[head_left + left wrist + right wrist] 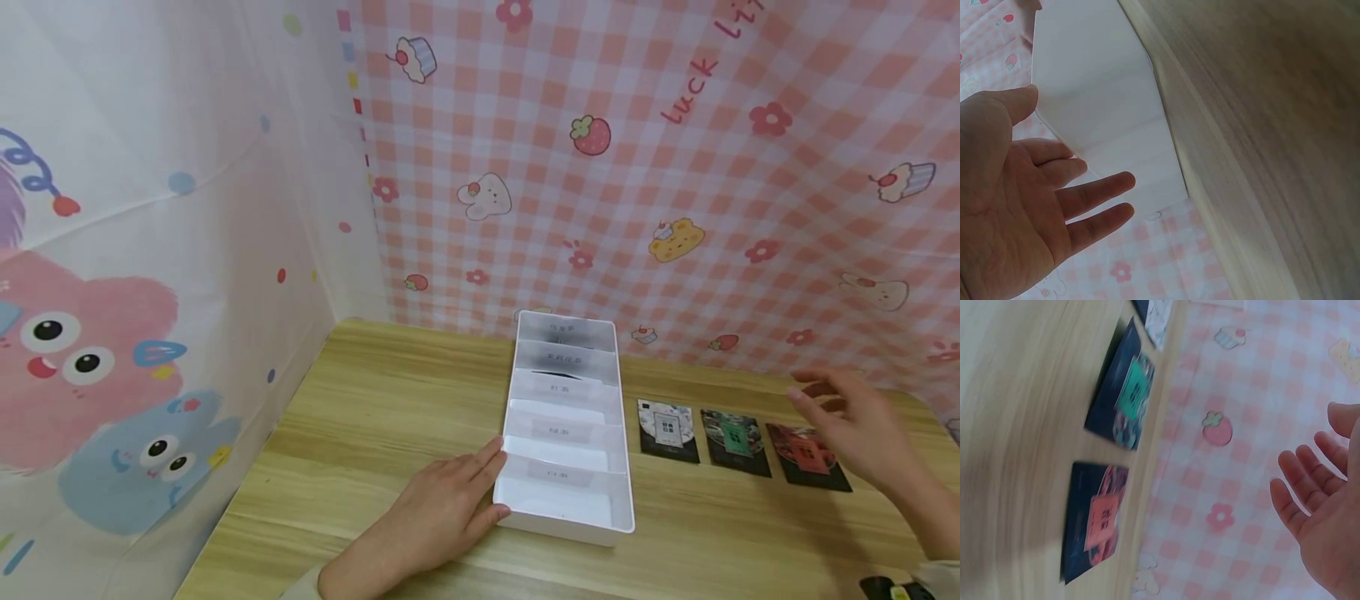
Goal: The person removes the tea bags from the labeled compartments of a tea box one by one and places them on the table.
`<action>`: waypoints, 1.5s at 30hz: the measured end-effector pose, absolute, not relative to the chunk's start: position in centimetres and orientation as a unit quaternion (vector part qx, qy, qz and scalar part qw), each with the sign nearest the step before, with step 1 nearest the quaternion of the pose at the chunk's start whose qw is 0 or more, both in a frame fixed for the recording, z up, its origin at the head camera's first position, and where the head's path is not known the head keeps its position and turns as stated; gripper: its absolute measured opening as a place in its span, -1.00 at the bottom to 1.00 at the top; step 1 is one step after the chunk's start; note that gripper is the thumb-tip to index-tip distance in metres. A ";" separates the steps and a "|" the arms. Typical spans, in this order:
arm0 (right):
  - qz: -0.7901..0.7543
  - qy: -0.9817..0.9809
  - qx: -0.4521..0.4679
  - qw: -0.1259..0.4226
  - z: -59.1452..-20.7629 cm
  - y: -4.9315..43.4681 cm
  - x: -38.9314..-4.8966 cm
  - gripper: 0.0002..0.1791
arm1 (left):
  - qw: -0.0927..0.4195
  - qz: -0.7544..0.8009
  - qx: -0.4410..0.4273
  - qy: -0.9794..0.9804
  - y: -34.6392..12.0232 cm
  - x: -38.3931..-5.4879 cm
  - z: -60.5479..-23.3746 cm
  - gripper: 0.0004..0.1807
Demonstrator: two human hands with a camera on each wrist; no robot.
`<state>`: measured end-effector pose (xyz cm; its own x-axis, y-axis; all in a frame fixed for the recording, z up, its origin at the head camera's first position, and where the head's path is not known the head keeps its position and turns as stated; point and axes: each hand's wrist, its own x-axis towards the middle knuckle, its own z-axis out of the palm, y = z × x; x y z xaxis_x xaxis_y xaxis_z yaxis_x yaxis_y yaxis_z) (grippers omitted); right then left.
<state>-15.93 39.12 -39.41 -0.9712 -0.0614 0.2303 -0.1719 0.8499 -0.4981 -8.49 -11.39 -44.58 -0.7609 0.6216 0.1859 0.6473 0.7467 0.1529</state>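
Note:
A long white divided box point(555, 533) with labelled compartments stands on the table. My left hand point(438, 508) rests against its left side, fingers mostly straight; in the left wrist view the left hand point(1022, 206) touches the box's white wall point(1097, 94) with its fingertips. To the right of the box lie three flat sachets in a row: a white one point(667, 429), a green one point(737, 442) and a red one point(807, 456). Above the red sachet hovers my right hand point(862, 433), loosely bent and holding nothing. The right wrist view shows this right hand point(1329, 494) apart from the sachets.
The wooden table point(390, 400) meets a pink checked cloth point(480, 125) at the back and a white patterned cloth point(225, 275) at the left. A small black object point(888, 588) is near the right wrist at the lower edge. Dark contents show in the box's rear compartments.

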 end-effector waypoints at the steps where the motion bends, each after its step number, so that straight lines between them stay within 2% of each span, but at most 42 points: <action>1: 0.270 -0.955 0.064 0.104 -39.3 38.8 -15.9 -0.52 | 0.062 -0.105 -0.340 -0.932 -11.4 -8.5 -44.6 -0.31; 9: 0.304 -0.937 0.118 0.127 -38.5 37.0 -16.0 -0.59 | 0.059 -0.107 -0.339 -0.933 -11.4 -8.5 -44.6 -0.31; 22: 0.317 -0.912 0.188 0.181 -38.4 33.2 -16.6 -0.60 | 0.058 -0.108 -0.340 -0.932 -11.5 -8.5 -44.7 -0.31; 45: 0.317 -0.901 0.249 0.160 -38.7 27.0 -18.2 -0.58 | 0.050 -0.106 -0.341 -0.933 -11.4 -8.6 -44.5 -0.31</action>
